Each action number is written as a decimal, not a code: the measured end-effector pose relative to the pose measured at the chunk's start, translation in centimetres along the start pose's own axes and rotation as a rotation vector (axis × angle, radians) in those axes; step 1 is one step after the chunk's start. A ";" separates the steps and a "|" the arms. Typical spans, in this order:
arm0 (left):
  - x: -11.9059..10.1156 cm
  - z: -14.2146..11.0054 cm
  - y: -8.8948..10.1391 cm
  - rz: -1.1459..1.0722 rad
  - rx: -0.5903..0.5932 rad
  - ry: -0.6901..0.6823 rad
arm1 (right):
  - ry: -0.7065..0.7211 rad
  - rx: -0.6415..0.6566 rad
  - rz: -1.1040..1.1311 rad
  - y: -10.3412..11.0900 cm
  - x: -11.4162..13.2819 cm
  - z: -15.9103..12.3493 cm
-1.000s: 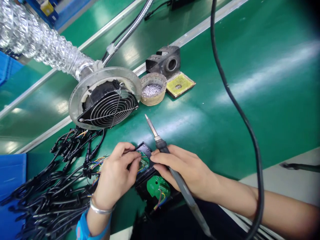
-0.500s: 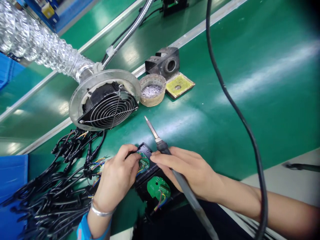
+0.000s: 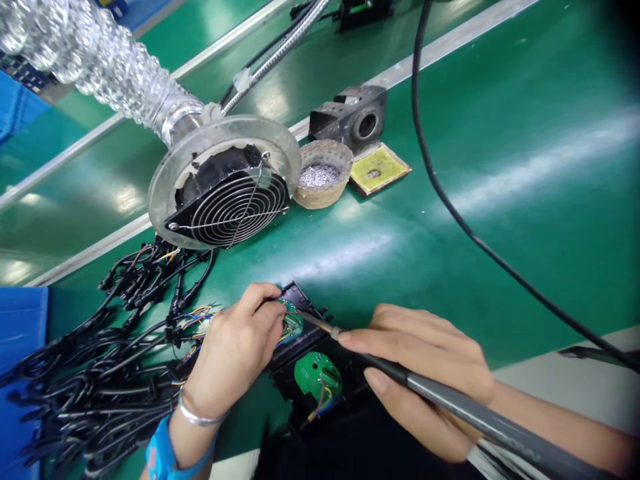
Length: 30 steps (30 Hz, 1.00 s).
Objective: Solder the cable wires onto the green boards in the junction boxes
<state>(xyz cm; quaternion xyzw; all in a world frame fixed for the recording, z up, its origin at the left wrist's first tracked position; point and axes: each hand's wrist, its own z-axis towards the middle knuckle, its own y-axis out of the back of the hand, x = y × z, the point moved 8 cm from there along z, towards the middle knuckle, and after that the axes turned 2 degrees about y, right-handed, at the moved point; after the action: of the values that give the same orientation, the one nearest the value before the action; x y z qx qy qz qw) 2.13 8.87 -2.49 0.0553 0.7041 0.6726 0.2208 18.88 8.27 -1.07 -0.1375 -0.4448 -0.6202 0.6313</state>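
Observation:
My right hand [image 3: 425, 367] grips a soldering iron [image 3: 440, 393] by its dark handle. Its metal tip reaches the upper right edge of a green circuit board [image 3: 294, 323]; whether they touch, I cannot tell. My left hand [image 3: 245, 340] is closed at that board's left side, thumb and fingers pinched together; what lies between them is hidden. The board sits in a black plastic housing [image 3: 313, 307]. A second green circuit board [image 3: 310, 375], with coloured wires, lies closer to me on another black part.
Black cables [image 3: 125, 373] with bare coloured wire ends are heaped at left, by a blue bin [image 3: 25, 327]. A round fume extractor fan [image 3: 235, 200] hangs above the bench. Behind stand a bowl of solder bits [image 3: 323, 193], a yellow sponge [image 3: 383, 167] and an iron holder [image 3: 350, 120].
The soldering iron has swung down from pointing up and away, and its tip is now at the board. My right hand has moved right and lower. My left hand stays at the board.

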 end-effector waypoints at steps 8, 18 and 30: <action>0.2 -0.1 -0.2 0.003 -0.006 0.015 | 0.010 0.018 -0.004 -0.2 0.0 0.3; -0.1 0.2 0.0 0.006 -0.007 -0.001 | -0.015 0.069 -0.011 -0.1 0.1 0.2; -0.2 0.3 -0.1 0.051 0.006 0.007 | 0.226 -0.018 -0.132 -1.1 1.3 -1.4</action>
<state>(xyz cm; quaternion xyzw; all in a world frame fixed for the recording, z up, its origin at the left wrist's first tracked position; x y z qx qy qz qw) 2.41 9.04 -2.51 0.0716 0.7053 0.6761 0.2010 18.24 6.19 -1.33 -0.0430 -0.3734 -0.6759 0.6340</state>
